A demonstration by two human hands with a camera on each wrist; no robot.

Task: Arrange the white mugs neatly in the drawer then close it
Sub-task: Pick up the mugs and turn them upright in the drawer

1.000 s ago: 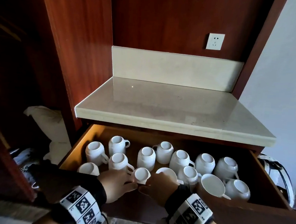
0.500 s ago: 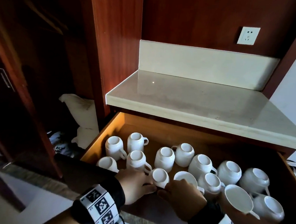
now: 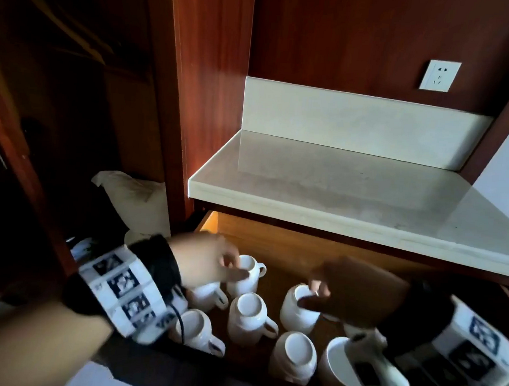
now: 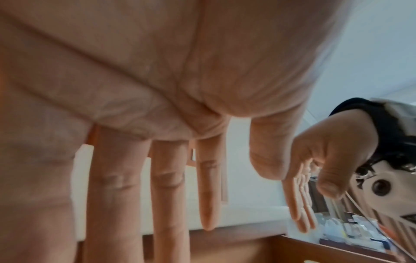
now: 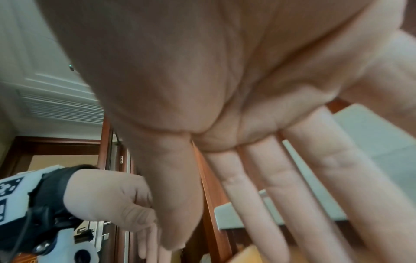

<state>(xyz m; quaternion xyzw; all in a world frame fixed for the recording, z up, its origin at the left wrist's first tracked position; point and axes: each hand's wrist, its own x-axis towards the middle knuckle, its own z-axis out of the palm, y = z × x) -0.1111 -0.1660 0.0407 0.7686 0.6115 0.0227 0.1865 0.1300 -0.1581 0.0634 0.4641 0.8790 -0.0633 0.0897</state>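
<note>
In the lower middle of the head view, white mugs [image 3: 249, 317] stand upside down in the open drawer [image 3: 289, 240]. The left hand [image 3: 205, 260] and right hand [image 3: 350, 291] hover over them, fingers straight (both wrist views), holding nothing.

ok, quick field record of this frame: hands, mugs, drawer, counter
left hand: open, fingers straight, over the rear-left mug
right hand: open, fingers straight, over another mug
mugs: white, upside down, clustered, handles pointing different ways
drawer: open, wooden
countertop: pale stone, above drawer
wall socket: white
</note>
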